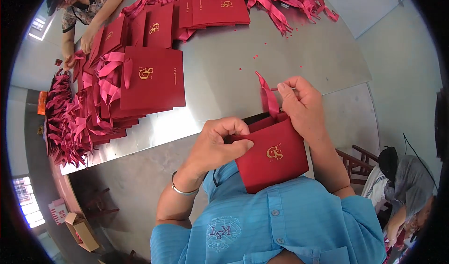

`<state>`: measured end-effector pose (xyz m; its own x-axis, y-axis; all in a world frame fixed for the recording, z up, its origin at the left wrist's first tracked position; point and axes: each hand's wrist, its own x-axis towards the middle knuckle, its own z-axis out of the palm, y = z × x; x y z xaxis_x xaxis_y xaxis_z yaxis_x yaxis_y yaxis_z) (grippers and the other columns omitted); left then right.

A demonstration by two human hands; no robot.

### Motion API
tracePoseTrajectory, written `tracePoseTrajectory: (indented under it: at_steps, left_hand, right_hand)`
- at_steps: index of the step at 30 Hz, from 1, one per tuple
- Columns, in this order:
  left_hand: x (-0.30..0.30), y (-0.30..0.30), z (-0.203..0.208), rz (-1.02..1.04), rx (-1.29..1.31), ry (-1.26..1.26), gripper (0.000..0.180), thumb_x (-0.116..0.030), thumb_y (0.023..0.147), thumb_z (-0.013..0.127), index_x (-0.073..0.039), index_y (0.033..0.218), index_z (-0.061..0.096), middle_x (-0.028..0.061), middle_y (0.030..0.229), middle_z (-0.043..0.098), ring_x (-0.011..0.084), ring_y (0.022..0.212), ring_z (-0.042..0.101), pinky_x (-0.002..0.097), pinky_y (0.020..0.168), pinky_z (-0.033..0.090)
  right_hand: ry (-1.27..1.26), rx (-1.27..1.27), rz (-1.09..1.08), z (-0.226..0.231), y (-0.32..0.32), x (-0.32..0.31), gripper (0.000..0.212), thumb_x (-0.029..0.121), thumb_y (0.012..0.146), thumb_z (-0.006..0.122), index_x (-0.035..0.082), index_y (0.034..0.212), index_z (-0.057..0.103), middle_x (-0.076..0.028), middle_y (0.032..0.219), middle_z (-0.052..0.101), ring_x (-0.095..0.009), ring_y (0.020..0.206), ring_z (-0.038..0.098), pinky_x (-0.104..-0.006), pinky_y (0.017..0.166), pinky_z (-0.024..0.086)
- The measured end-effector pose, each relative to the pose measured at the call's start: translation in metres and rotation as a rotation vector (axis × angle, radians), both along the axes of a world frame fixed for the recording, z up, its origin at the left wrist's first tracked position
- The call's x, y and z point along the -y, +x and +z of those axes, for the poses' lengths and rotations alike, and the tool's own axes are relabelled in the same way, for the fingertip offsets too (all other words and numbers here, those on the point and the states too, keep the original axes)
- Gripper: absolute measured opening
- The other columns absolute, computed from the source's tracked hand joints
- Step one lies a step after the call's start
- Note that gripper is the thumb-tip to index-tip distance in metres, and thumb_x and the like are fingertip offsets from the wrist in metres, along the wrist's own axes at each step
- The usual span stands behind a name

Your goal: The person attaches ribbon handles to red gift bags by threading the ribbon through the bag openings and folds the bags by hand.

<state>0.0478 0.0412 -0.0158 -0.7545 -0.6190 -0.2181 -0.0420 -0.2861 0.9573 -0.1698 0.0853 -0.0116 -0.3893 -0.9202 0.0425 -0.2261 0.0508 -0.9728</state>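
Note:
A small red paper gift bag (276, 156) with a gold emblem rests against my blue shirt, its mouth facing up and away from me. My left hand (217, 144) grips the bag's left top edge, the thumb outside and the fingers curled over into the mouth. At the right top corner, my right hand (304, 105) pinches a thin part of a pink-red ribbon (267, 95) between thumb and forefinger. The ribbon stands up in a loop above the bag's far side. Where it joins the bag is partly hidden.
A metal-topped table (220, 72) lies ahead, bearing rows of finished-looking red bags (154, 81) at left, flat red bags (220, 9) and a ribbon heap (294, 2) at the far side. A co-worker (93, 11) handles bags at far left. Another person (411, 184) sits at right, near a wooden chair (358, 163).

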Motion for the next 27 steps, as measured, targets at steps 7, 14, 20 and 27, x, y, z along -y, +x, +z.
tracePoseTrajectory:
  at_steps: [7,14,20,27]
  left_hand:
    - [0.001,-0.004,0.011,0.034,0.061,-0.029,0.01,0.005,0.075,0.07,0.001,0.08,0.062,0.0051,0.084,0.065,0.0127,0.086,0.058,0.0266,0.08,0.045]
    - [0.011,-0.021,0.043,-0.13,0.105,-0.646,0.009,0.0,0.079,0.071,0.002,0.081,0.062,0.0028,0.074,0.062,0.0068,0.071,0.052,0.0242,0.063,0.044]
    - [-0.006,-0.054,0.049,-0.118,0.134,-0.361,0.01,-0.001,0.081,0.071,0.002,0.085,0.063,-0.0026,0.07,0.059,0.001,0.065,0.047,0.0196,0.056,0.041]
    - [0.014,-0.052,0.03,-0.261,0.0,0.041,0.009,0.004,0.085,0.069,0.003,0.094,0.067,0.001,0.083,0.067,0.0034,0.073,0.059,0.0188,0.065,0.048]
  right_hand:
    - [-0.006,0.012,0.033,0.007,-0.006,-0.004,0.013,0.014,0.097,0.057,0.002,0.092,0.057,0.006,0.06,0.046,0.0,0.052,0.037,-0.0201,0.045,0.029]
    - [-0.079,-0.038,0.049,0.011,0.0,-0.004,0.014,0.013,0.096,0.057,0.001,0.092,0.057,0.005,0.061,0.049,-0.001,0.053,0.04,-0.0202,0.046,0.031]
    - [-0.125,-0.193,0.034,0.017,-0.002,-0.007,0.013,0.012,0.096,0.058,0.0,0.091,0.057,0.004,0.062,0.051,-0.001,0.053,0.042,-0.0204,0.046,0.033]
    - [0.029,0.212,0.3,0.028,-0.018,-0.007,0.013,0.013,0.096,0.058,0.001,0.091,0.058,0.004,0.064,0.052,-0.001,0.054,0.044,-0.0199,0.046,0.034]
